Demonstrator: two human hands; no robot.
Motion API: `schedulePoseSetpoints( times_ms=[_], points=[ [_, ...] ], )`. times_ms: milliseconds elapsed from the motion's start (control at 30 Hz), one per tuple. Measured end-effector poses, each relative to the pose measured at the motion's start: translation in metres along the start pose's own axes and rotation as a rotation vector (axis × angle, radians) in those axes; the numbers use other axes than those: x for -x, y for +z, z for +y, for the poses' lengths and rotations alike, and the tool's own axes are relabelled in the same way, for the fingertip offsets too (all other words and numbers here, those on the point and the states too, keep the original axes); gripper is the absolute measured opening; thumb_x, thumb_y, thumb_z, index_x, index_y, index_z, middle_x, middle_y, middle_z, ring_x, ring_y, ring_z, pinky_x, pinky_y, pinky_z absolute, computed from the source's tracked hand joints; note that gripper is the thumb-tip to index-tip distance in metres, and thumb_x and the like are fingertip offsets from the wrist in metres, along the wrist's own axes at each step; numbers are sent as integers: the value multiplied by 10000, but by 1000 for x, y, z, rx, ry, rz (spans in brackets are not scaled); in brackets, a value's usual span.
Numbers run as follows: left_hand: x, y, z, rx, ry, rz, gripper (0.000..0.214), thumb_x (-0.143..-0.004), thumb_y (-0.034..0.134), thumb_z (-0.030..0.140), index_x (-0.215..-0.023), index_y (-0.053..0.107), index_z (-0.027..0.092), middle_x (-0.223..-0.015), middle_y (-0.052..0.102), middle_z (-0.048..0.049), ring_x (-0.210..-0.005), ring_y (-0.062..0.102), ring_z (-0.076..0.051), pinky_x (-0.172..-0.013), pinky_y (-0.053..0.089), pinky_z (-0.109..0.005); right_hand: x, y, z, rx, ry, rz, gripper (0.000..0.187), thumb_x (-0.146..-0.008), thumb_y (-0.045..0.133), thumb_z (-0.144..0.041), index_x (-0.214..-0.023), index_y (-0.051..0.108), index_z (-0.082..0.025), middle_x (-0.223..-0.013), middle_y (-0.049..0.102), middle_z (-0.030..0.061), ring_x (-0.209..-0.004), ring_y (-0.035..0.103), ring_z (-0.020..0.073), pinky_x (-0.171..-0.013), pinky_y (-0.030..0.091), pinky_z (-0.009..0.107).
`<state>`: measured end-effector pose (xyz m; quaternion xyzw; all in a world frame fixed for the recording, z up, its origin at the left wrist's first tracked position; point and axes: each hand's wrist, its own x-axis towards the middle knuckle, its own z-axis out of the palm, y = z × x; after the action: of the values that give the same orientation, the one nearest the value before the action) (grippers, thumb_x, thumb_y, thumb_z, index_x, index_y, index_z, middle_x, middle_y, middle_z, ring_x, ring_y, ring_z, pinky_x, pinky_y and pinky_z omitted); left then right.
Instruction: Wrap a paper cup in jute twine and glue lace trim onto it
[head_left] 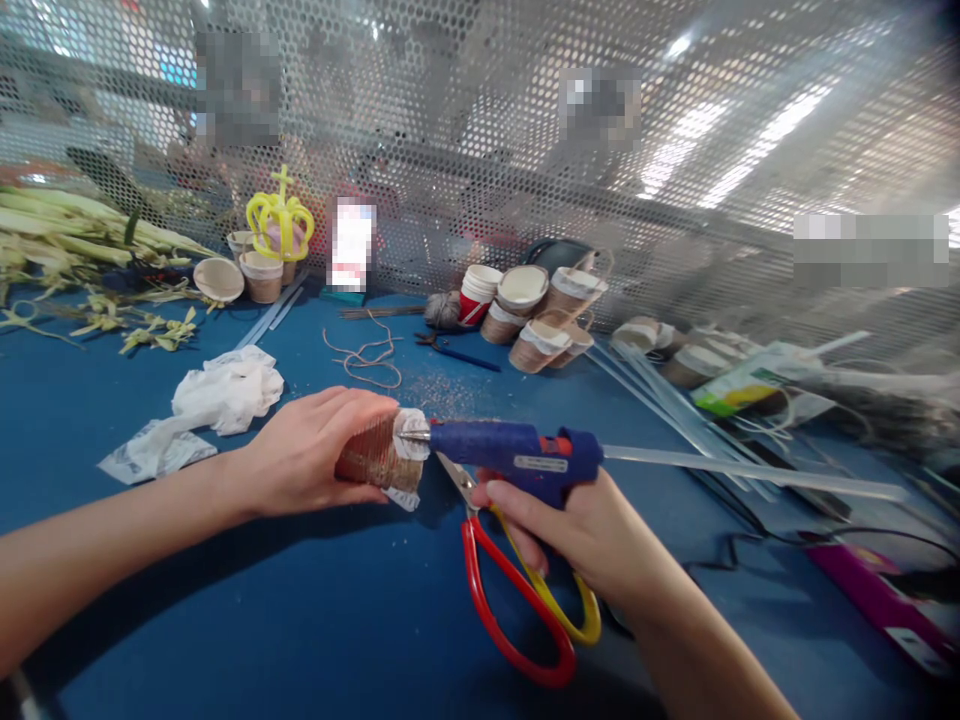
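My left hand (315, 450) is closed around a small twine-wrapped cup (379, 455), tipped on its side with its rim toward the right. White lace (412, 436) edges that rim. In my right hand (570, 520) is a blue hot glue gun (487, 450), its metal nozzle at the lace. A long clear glue stick (750, 472) sticks out of the gun's back end. Beneath the gun and right hand lie scissors (517, 605) with one red and one yellow handle; the blades are partly hidden. Whether the nozzle touches the lace I cannot tell.
Crumpled white lace (229, 390) lies left of the cup. Several wrapped cups (540, 343) stand at the back, near pliers (457, 352) and loose twine (367, 355). Spare glue sticks (675, 420) and a purple power strip (877, 600) are on the right. A perforated metal screen (465, 140) rises behind.
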<state>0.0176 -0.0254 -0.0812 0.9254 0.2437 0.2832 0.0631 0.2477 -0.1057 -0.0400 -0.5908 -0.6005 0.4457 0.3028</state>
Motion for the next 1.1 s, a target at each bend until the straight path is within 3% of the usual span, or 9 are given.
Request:
schedulePoseSetpoints(
  times_ms=[267, 533, 800, 967, 1100],
  points=[
    [2, 0, -1, 64, -79, 24, 665, -658, 675, 452, -1166, 352, 170, -1156, 578, -146, -1017, 598, -266, -828, 502, -364, 1, -3, 2, 72, -14, -49, 225, -783, 563, -382, -713, 548, -169, -360, 457, -84, -346, 410, 64, -429, 401, 204],
    [1, 0, 0, 115, -123, 29, 661, -644, 671, 466, -1164, 357, 204, -1183, 559, -120, -1034, 591, -263, -848, 499, -365, -1, -7, 6, -63, -73, -36, 259, -810, 533, -392, -747, 573, -144, -335, 449, -85, -315, 367, 51, -442, 387, 211],
    [0, -2, 2, 225, -201, 58, 671, -622, 692, 427, -1169, 373, 204, -1124, 579, -106, -1012, 599, -272, -818, 514, -367, 0, -7, 3, -62, -22, -90, 242, -780, 580, -391, -744, 561, -153, -339, 462, -81, -312, 375, 57, -418, 368, 210],
    [2, 1, 0, 174, -164, 43, 670, -636, 682, 438, -1180, 363, 211, -1164, 566, -112, -1027, 590, -273, -842, 498, -377, 1, -7, 3, -58, -52, -41, 285, -791, 548, -434, -734, 574, -156, -334, 450, -77, -306, 365, 58, -379, 341, 203],
    [4, 2, 0, 135, -132, 9, 676, -651, 670, 461, -1191, 349, 214, -1210, 547, -124, -1067, 568, -278, -871, 480, -387, 0, -4, 2, 0, -56, 21, 253, -792, 553, -406, -734, 570, -160, -345, 450, -82, -334, 396, 62, -449, 403, 211]
  ],
)
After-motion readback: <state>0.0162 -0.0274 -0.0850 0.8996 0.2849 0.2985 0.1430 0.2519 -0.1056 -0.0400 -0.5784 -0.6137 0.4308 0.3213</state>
